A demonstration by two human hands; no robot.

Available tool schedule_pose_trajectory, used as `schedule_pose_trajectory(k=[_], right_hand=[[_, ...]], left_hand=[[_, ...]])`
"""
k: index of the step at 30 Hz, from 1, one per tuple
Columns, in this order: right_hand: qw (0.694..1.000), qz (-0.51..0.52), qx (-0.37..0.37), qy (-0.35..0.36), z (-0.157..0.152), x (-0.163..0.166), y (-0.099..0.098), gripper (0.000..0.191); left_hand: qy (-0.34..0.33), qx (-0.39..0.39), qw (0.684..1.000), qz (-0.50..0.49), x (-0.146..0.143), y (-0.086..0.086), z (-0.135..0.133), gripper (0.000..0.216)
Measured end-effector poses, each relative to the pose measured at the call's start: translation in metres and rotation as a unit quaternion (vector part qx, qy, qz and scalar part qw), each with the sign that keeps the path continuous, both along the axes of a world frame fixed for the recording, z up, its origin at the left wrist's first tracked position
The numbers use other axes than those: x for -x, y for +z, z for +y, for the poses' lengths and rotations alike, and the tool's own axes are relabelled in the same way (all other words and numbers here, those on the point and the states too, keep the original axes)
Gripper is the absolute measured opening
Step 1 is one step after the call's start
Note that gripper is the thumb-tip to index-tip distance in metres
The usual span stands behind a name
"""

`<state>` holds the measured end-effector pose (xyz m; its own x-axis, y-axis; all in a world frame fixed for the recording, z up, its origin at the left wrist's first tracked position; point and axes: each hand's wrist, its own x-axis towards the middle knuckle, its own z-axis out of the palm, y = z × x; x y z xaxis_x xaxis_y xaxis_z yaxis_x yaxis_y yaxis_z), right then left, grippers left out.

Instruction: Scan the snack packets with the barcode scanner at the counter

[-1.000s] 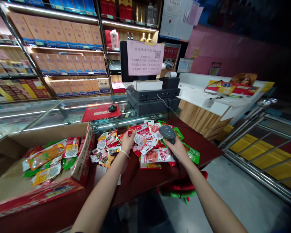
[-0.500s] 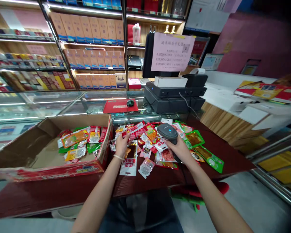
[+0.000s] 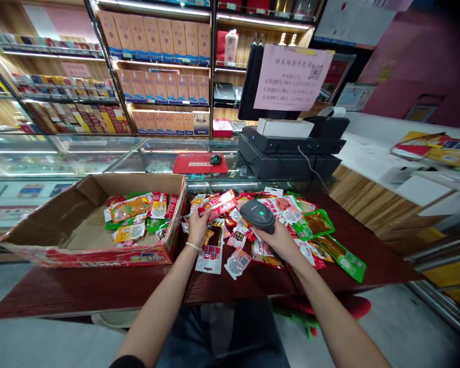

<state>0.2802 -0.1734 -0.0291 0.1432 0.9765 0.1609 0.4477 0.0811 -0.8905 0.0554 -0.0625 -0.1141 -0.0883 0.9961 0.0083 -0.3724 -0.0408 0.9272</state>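
Note:
My left hand (image 3: pixel 198 226) is closed on a red snack packet (image 3: pixel 221 204), held up over the pile with its printed side showing. In my right hand (image 3: pixel 274 239) is a dark grey barcode scanner (image 3: pixel 257 214), its head pointing left toward the packet and a green light glowing on top. Beneath both hands spreads a heap of mixed snack packets (image 3: pixel 270 250) in red, white and green. A white packet with a dark window (image 3: pixel 210 258) and a small clear packet (image 3: pixel 238 262) lie at its near side. Left of my left hand stands an open cardboard box (image 3: pixel 111 258) with several packets inside.
Behind the heap stand a black cash register (image 3: pixel 291 153) and a monitor with a pink paper sign (image 3: pixel 291 76). A mouse (image 3: pixel 215 159) rests on a red mat (image 3: pixel 187 163) on the glass counter. Shelves of boxed goods (image 3: pixel 164 84) line the back.
The scanner has moved left, closer to the packet, and its light has turned from blue to green. The packet's face now looks brightly lit. My view has shifted slightly.

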Motion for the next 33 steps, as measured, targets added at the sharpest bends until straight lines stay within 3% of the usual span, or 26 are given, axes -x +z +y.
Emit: schedule_pose_trajectory(k=[5, 8, 15, 19, 22, 24, 28, 33], right_hand=[[0.999, 0.033, 0.004, -0.016, -0.002, -0.004, -0.003, 0.047], [0.998, 0.06, 0.017, -0.021, -0.003, -0.005, -0.001, 0.047], [0.994, 0.105, -0.016, -0.009, 0.006, -0.004, 0.006, 0.035], [0.996, 0.086, -0.036, 0.002, 0.016, 0.009, 0.011, 0.039], [0.994, 0.097, -0.039, 0.021, 0.023, 0.022, 0.015, 0.039], [0.994, 0.1, -0.031, 0.04, 0.027, 0.032, 0.016, 0.037], [0.99, 0.118, -0.039, 0.068, 0.037, 0.048, 0.014, 0.039], [0.988, 0.128, -0.037, 0.075, 0.042, 0.057, 0.009, 0.041]], left_hand=[[0.018, -0.027, 0.998, 0.056, -0.001, -0.003, 0.0, 0.038], [0.039, -0.073, 0.988, 0.127, -0.002, 0.011, -0.01, 0.031], [0.098, -0.207, 0.905, 0.36, 0.021, 0.088, -0.037, 0.027], [0.168, -0.225, 0.859, 0.429, 0.064, 0.127, -0.041, 0.026], [0.216, -0.243, 0.825, 0.461, 0.108, 0.143, -0.038, 0.029], [0.214, -0.244, 0.799, 0.507, 0.138, 0.146, -0.032, 0.036], [0.106, -0.176, 0.761, 0.615, 0.179, 0.131, -0.015, 0.051], [0.07, -0.131, 0.778, 0.611, 0.189, 0.104, -0.004, 0.043]])
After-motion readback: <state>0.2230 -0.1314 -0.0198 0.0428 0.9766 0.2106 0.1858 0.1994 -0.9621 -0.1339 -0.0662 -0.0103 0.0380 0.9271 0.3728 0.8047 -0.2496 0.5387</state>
